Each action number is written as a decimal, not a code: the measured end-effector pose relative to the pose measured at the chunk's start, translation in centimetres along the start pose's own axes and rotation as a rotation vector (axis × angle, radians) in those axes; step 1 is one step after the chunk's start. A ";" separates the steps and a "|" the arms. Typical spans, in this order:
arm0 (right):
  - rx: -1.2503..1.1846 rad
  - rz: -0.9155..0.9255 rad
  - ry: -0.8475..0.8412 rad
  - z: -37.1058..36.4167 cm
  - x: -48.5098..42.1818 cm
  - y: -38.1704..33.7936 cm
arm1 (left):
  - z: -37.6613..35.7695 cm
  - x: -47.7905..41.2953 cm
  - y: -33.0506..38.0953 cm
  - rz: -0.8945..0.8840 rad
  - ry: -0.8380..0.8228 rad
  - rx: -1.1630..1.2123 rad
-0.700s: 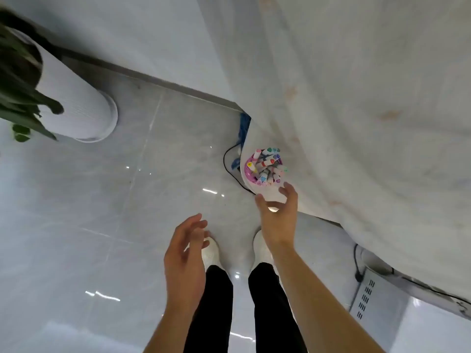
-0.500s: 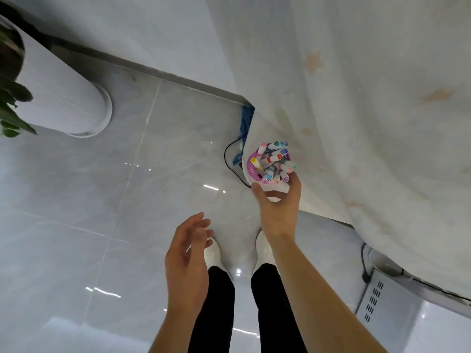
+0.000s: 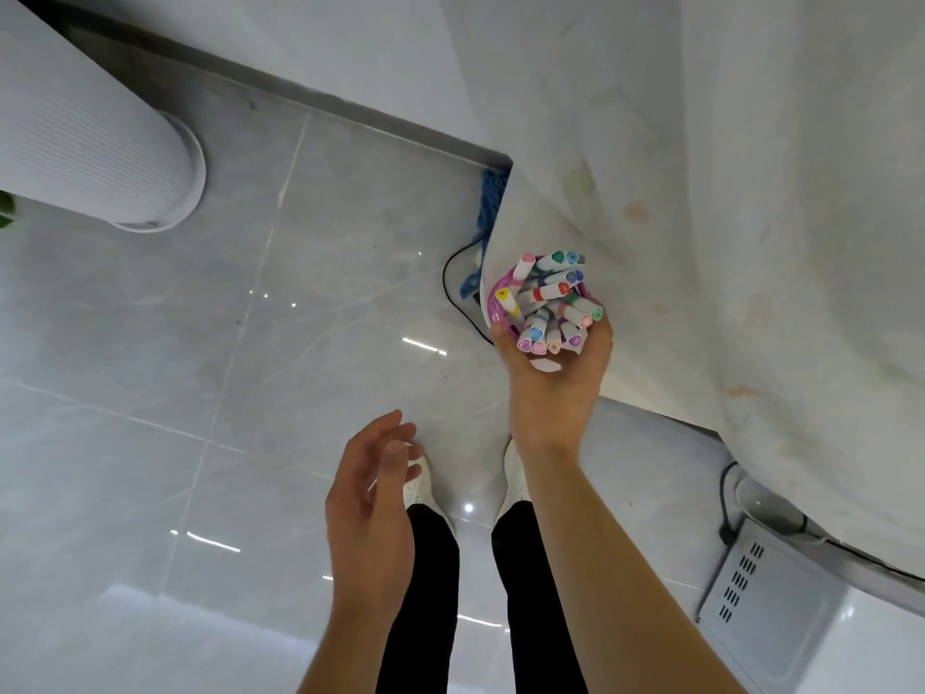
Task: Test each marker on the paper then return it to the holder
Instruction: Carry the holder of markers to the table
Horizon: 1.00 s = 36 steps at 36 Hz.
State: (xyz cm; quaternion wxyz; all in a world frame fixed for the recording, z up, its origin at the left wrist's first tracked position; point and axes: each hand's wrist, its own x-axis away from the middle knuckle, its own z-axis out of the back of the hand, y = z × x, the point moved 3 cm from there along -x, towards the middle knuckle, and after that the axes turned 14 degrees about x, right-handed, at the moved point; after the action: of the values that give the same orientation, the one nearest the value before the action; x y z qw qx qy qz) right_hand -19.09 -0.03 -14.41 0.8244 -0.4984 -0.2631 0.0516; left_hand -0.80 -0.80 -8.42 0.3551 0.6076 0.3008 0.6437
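A pink holder point(image 3: 494, 304) packed with several white markers point(image 3: 548, 293) with coloured caps stands at the near corner of a table covered by a stained white cloth point(image 3: 751, 242). My right hand point(image 3: 555, 388) is wrapped around the holder from the near side, thumb on its left rim and fingers on its right. My left hand point(image 3: 373, 513) hangs lower left over the floor, fingers loosely apart, holding nothing. No paper is visible.
A white ribbed planter point(image 3: 100, 157) stands on the grey tiled floor at upper left. A black cable point(image 3: 453, 298) and a blue mop head point(image 3: 488, 207) lie by the table corner. A grey vented box point(image 3: 761, 598) sits at lower right. My white shoes point(image 3: 420, 485) are below.
My right hand reached forward from just short of the holder and closed around it. The view shifted closer to the table. My left hand stayed in place.
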 end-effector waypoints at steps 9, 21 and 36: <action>0.093 0.016 -0.082 2.2 1.9 0.7 | -0.2 0.6 0.1 0.003 -0.001 -0.017; 0.250 0.105 -0.251 8.5 7.1 -6.3 | 2.1 4.7 6.5 -0.020 0.056 0.006; 0.367 0.296 -0.551 12.9 14.7 -16.7 | 8.5 16.0 13.9 -0.064 0.261 0.164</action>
State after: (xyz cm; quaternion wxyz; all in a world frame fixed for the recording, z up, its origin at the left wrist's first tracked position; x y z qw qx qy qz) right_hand -15.75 7.00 10.12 0.7819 -0.3425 -0.3866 0.3492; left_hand 6.23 4.13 12.71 0.2824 0.5359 0.4151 0.6788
